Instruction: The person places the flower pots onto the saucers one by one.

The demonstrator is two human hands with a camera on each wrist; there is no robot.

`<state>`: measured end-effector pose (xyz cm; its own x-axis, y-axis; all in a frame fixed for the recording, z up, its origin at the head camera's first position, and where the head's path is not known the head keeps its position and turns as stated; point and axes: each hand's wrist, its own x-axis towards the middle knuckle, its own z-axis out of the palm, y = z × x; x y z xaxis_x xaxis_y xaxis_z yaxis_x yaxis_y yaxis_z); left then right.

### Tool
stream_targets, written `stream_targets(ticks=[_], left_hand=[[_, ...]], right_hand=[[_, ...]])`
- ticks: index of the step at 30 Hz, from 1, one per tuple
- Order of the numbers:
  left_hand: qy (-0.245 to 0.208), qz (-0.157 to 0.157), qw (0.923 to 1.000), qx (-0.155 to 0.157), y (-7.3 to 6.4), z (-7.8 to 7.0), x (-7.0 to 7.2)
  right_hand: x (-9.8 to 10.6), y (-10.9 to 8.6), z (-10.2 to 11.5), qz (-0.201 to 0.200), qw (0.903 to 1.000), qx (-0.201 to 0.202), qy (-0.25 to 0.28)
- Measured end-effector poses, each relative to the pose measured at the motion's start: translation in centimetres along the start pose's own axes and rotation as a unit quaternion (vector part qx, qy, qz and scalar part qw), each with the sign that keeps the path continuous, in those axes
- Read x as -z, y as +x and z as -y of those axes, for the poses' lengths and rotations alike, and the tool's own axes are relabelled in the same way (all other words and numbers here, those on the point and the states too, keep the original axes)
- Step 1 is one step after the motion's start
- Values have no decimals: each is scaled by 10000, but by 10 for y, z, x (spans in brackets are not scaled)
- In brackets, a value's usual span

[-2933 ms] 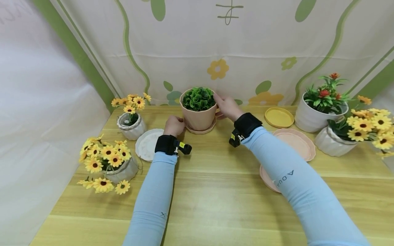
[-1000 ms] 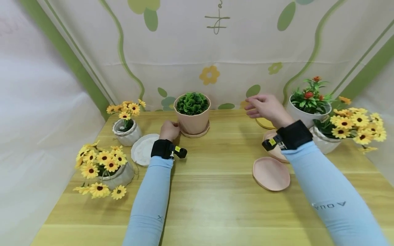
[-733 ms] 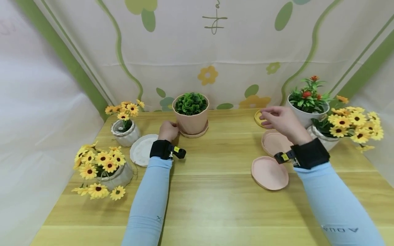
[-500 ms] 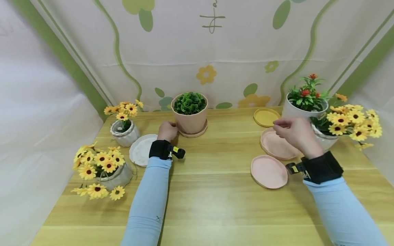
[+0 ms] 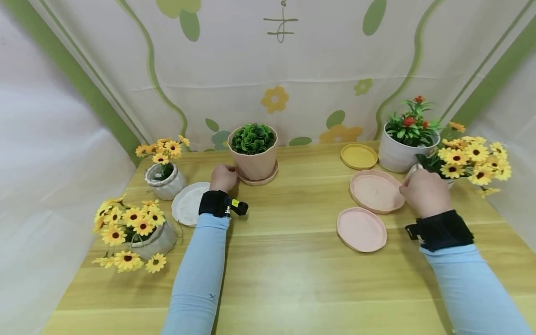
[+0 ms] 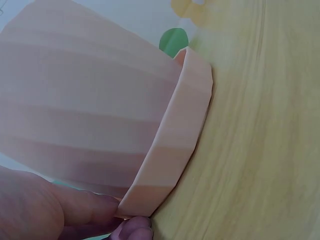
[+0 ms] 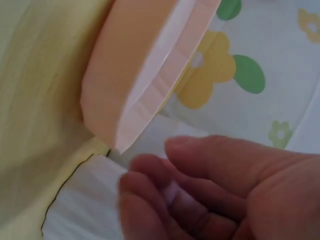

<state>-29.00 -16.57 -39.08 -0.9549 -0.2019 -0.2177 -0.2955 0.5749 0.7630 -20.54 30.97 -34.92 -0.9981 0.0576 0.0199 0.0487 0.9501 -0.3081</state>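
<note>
My left hand [image 5: 223, 177] pinches the rim of a pink saucer [image 6: 172, 135] between thumb and fingers. On that saucer stands a pink flowerpot [image 5: 254, 164] holding a round green leafy plant [image 5: 253, 138]. Over on the right, my right hand [image 5: 428, 191] is beside a larger pink saucer [image 5: 374, 190]. Its fingers are loosely curled with nothing between them, and the fingertips lie close to the saucer's edge in the right wrist view. Partly hidden behind that hand is a white pot with yellow daisies [image 5: 477, 156].
A smaller pink saucer [image 5: 362, 230] lies nearer me, a yellow saucer [image 5: 358, 156] farther back. A white pot with red flowers [image 5: 402, 156] stands at the right rear. At left are a white saucer [image 5: 188, 204] and two daisy pots [image 5: 169, 186], one with blooms spreading over the table.
My right hand has left the pink flowerpot and moved right, then down beside the larger pink saucer. My left hand keeps its place at the saucer under the pot.
</note>
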Motion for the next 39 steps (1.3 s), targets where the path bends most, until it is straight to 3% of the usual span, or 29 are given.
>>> stream_targets(ticks=[4, 7, 16, 23, 26, 32, 36, 39], left_hand=[[3, -19, 10000, 39, -1, 0, 2], [-6, 15, 9999, 109, -2, 0, 3], [51, 197, 9998, 48, -12, -3, 15], [-419, 305, 9984, -241, -28, -12, 34], [-570, 86, 9972, -478, -35, -16, 42], [-922, -801, 9890, -837, -45, -24, 54], [-914, -805, 9895, -782, -53, -29, 59], [-913, -692, 9889, -943, -61, -36, 63]], right_hand=[[-3, 3, -6, 488, 9986, -130, -172], [-7, 7, -10, 622, 9977, -177, -200], [-15, 9, -21, 748, 9972, -68, 3], [-17, 9, -23, 780, 9965, -160, 255], [-16, 9, -22, 807, 9958, -228, 368], [-12, 9, -22, 677, 9957, -293, 559], [-10, 9, -20, 386, 9975, -187, 553], [-8, 9, -18, 213, 9972, -165, 691]])
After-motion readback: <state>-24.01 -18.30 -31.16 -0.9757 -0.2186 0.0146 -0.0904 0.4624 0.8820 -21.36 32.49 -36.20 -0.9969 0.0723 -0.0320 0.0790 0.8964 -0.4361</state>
